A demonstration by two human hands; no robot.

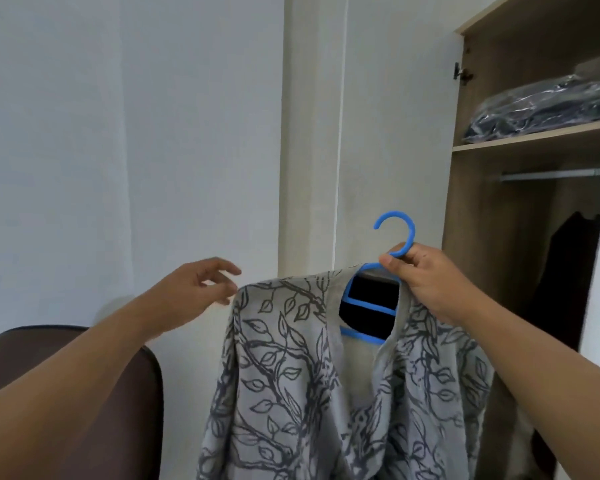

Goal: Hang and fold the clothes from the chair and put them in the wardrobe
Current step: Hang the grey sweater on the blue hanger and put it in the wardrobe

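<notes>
A grey garment (pixel 291 375) printed with dark leaves and branches hangs on a blue plastic hanger (pixel 395 230) in front of me. My right hand (pixel 423 282) grips the hanger at the base of its hook and holds it up. My left hand (pixel 198 292) hovers at the garment's left shoulder with relaxed fingers, fingertips at the edge of the cloth. The open wardrobe (pixel 465 202) stands to the right, with a bare metal rail (pixel 555 174) under its shelf.
A dark brown chair back (pixel 84 375) is at the lower left. A dark bundle wrapped in plastic (pixel 544 105) lies on the wardrobe shelf. A dark garment (pixel 568 265) hangs inside, lower down. A white wall fills the left side.
</notes>
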